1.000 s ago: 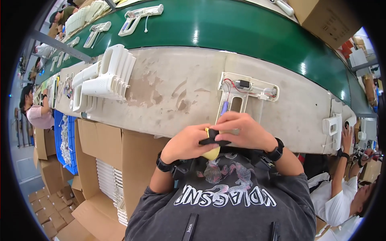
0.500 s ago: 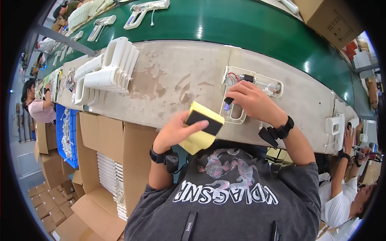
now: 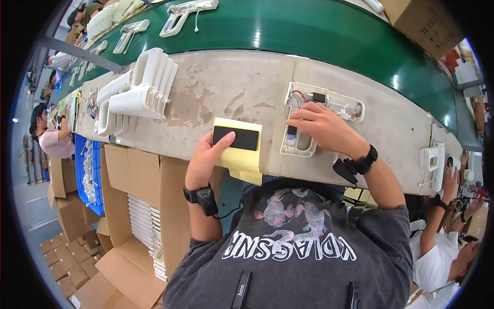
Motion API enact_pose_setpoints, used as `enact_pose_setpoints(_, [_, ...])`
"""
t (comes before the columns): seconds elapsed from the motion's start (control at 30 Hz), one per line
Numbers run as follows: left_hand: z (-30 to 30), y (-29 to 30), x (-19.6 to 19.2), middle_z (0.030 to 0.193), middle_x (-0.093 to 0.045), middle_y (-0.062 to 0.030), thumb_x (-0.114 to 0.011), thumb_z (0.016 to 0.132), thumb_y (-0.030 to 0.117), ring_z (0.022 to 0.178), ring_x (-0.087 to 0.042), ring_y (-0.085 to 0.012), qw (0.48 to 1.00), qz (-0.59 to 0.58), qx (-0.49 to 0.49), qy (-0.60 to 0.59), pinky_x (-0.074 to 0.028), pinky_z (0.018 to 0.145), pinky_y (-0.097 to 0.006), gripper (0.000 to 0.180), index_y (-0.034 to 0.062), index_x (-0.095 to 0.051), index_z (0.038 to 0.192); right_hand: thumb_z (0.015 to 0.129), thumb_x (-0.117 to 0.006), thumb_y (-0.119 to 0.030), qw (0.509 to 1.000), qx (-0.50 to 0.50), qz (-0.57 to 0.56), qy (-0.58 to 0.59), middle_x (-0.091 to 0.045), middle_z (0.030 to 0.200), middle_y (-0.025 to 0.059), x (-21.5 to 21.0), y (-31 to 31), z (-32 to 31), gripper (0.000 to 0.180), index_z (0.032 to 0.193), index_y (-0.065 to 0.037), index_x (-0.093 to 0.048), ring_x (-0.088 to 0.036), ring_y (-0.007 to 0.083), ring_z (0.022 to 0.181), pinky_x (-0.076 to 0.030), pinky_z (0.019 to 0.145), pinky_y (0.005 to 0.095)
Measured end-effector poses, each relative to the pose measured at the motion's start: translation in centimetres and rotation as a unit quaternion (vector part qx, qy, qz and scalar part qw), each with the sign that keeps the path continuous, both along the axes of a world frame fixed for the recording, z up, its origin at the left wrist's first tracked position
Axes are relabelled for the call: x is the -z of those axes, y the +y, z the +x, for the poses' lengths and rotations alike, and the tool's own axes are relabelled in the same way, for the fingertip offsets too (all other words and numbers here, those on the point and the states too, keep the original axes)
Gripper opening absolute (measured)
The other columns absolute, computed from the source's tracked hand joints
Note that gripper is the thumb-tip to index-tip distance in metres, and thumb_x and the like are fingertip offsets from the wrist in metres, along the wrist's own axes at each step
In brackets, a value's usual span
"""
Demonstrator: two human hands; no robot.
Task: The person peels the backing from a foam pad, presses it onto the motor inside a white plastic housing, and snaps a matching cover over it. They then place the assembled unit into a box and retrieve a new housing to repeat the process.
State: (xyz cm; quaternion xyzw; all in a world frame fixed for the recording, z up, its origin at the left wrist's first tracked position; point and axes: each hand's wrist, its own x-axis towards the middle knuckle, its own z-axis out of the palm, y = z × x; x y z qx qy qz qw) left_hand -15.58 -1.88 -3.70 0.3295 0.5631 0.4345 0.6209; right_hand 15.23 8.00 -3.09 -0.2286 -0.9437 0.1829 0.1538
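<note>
My left hand (image 3: 208, 157) grips a yellow backing sheet (image 3: 246, 164) with a black foam pad (image 3: 247, 139) on its face; the thumb lies over the pad. My right hand (image 3: 324, 126) is closed over the handle of a white gun-shaped plastic housing half (image 3: 355, 105), which lies open-side up. Its fingertips touch a small black foam pad (image 3: 292, 130) on a purple-blue part (image 3: 291, 137) inside the handle. Red wires and a black block (image 3: 319, 97) show in the housing; my fingers hide some of its inside.
White housings (image 3: 136, 92) are stacked on the worn table (image 3: 200, 98) to the left. Beyond runs a green conveyor (image 3: 288, 33) carrying more housings. An open carton (image 3: 172, 201) and a blue crate (image 3: 91, 180) stand at left. A co-worker (image 3: 437, 252) sits at right, beside another housing (image 3: 431, 159).
My left hand has moved left and turned the yellow sheet more upright. The small black pad, tilted between my right fingers before, now lies against the purple-blue part in the handle.
</note>
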Motion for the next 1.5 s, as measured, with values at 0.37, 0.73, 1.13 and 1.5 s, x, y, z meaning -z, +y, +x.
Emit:
enact_pose_setpoints(0.37, [-0.6, 9.5, -2.8, 0.104, -0.070, -0.0073, -0.068, 0.096, 0.032, 0.092, -0.064, -0.0116, 0.984, 0.155, -0.004, 0.091, -0.050, 0.082, -0.029, 0.040, -0.0024, -0.065, 0.115, 0.092, -0.056, 0.006, 0.936, 0.310, -0.024, 0.167, -0.066, 0.108, 0.0106, -2.8, -1.9, 9.2, 0.023, 0.110, -0.002, -0.068, -0.064, 0.0234, 0.091, -0.051, 0.081, 0.0320])
enact_pose_setpoints(0.73, [9.5, 2.8, 0.5, 0.120, -0.062, -0.0122, -0.071, 0.088, 0.016, 0.112, -0.055, -0.0322, 0.822, 0.336, 0.092, 0.452, -0.044, 0.097, -0.043, 0.031, 0.0049, -0.067, 0.117, 0.092, -0.058, 0.003, 0.868, 0.451, -0.082, 0.189, -0.067, 0.100, 0.0098, 2.4, -6.6, 15.9, 0.017, 0.105, 0.000, -0.069, -0.062, 0.0200, 0.087, -0.048, 0.079, 0.0279])
enact_pose_setpoints(1.13, [11.1, -0.2, 3.2, 0.153, -0.044, -0.0075, -0.068, 0.090, 0.025, 0.137, -0.042, -0.0309, 0.704, 0.338, 0.235, 0.578, -0.034, 0.107, -0.045, 0.062, 0.0071, -0.047, 0.146, 0.094, -0.060, 0.000, 0.844, 0.448, -0.163, 0.246, -0.066, 0.102, 0.0080, 6.7, -5.9, 15.6, 0.013, 0.104, 0.001, -0.069, -0.062, 0.0171, 0.089, -0.049, 0.078, 0.0271])
enact_pose_setpoints(1.5, [8.3, -2.8, 4.6, 0.157, -0.037, -0.0091, -0.065, 0.092, 0.031, 0.142, -0.037, -0.0289, 0.759, 0.340, 0.125, 0.541, -0.032, 0.113, -0.045, 0.067, 0.0099, -0.039, 0.151, 0.099, -0.058, -0.007, 0.894, 0.409, -0.073, 0.167, -0.066, 0.111, 0.0133, 10.1, -7.3, 16.5, 0.018, 0.111, 0.004, -0.067, -0.062, 0.0251, 0.103, -0.048, 0.095, 0.0333])
